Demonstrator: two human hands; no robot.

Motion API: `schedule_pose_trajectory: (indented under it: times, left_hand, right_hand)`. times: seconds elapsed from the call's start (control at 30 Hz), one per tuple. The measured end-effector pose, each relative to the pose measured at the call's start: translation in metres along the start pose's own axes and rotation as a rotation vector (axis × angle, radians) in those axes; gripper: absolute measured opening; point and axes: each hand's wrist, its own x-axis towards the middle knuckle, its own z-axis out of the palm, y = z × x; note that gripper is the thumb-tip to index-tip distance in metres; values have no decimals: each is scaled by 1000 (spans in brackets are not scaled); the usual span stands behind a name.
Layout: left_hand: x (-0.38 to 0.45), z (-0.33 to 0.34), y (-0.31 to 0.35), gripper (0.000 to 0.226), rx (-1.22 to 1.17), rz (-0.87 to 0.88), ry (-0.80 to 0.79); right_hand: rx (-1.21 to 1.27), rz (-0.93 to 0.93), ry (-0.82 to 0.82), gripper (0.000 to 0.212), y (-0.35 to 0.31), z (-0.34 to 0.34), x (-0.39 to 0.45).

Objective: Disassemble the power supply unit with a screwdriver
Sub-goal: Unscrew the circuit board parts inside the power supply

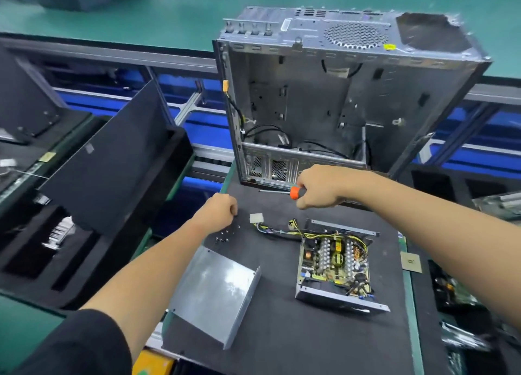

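Note:
The power supply unit [335, 264] lies open on the black mat [282, 332], its circuit board, coils and yellow-black cable bundle exposed. Its grey metal cover [214, 293] lies apart to the left, hollow side up. My right hand [318, 187] grips a screwdriver [294, 193] with an orange collar, the shaft pointing left, above the mat behind the unit. My left hand [218, 210] hovers with curled fingers over several small dark screws [224, 238] on the mat; whether it pinches one is hidden. A white connector [256, 218] ends the cable bundle.
An empty grey computer case [338, 98] stands open at the back of the mat. A black panel [112, 160] leans on black foam trays at the left. A small square chip [411, 262] lies on the green edge at the right. More trays with parts sit at the far right.

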Motion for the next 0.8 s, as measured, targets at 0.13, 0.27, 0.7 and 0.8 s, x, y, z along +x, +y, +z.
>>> schedule_pose_trajectory:
  times: [0.13, 0.27, 0.7, 0.8]
  left_hand:
    - [3, 3, 2, 22, 5, 8, -31]
    - [8, 2, 1, 22, 4, -2, -56]
    - [-2, -20, 77, 11, 0, 445, 79]
    - [-14, -21, 108, 18, 94, 653, 36]
  right_hand:
    - [14, 4, 6, 29, 4, 2, -3]
    - [25, 15, 15, 27, 6, 1, -11]
    - [-119, 51, -110, 24, 6, -33, -48]
    - [-174, 88, -132, 20, 10, -41, -66]
